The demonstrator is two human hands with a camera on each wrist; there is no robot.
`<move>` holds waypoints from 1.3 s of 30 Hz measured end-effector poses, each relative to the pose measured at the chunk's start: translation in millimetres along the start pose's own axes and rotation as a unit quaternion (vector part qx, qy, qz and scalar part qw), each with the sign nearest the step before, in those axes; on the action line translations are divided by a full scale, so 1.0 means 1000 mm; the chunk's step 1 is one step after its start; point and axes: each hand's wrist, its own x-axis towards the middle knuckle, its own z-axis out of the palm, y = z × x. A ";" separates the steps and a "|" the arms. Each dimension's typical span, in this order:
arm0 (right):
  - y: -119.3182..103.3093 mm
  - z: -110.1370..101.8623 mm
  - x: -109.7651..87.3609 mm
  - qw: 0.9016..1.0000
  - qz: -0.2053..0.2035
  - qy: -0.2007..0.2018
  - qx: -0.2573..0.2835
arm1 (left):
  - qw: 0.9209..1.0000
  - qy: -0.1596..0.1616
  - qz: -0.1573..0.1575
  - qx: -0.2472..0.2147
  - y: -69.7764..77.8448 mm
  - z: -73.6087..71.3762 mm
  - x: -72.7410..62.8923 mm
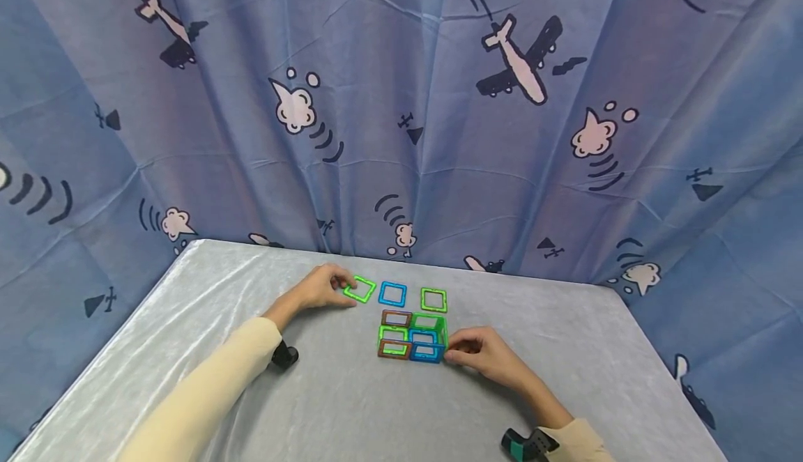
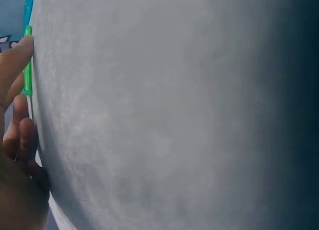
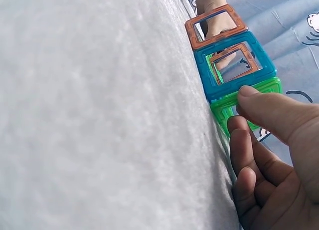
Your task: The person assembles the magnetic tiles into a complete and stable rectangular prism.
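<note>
At the back of the table my left hand (image 1: 323, 286) pinches the left side of a loose green square magnetic tile (image 1: 371, 293). In the left wrist view that green tile (image 2: 28, 83) shows edge-on between the fingers. My right hand (image 1: 489, 356) is at the near right corner of a low box of magnetic tiles (image 1: 426, 360). Its thumb and curled fingers grip the upright green tile (image 3: 271, 85) at the box's right end. A blue tile (image 3: 202, 75) and a brown tile (image 3: 239, 27) stand along the box's front.
Behind the box lie a loose blue square tile (image 1: 381, 293) and another green square tile (image 1: 423, 299). The table (image 1: 326, 392) has a pale cloth. A blue curtain (image 1: 401, 86) printed with planes hangs beyond its back edge.
</note>
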 end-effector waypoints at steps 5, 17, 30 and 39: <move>0.001 0.000 0.001 1.000 0.002 -0.003 0.000 | 1.000 0.008 0.007 -0.005 0.002 -0.001 -0.004; -0.001 0.002 0.003 1.000 -0.008 -0.003 0.010 | 1.000 0.018 0.019 0.003 0.001 0.000 -0.007; -0.001 0.001 0.003 1.000 -0.004 -0.001 0.007 | 0.997 0.050 0.052 -0.012 0.005 -0.006 -0.021; 0.002 0.001 0.001 1.000 0.006 0.001 -0.002 | 0.995 0.093 0.022 -0.015 0.013 -0.007 -0.031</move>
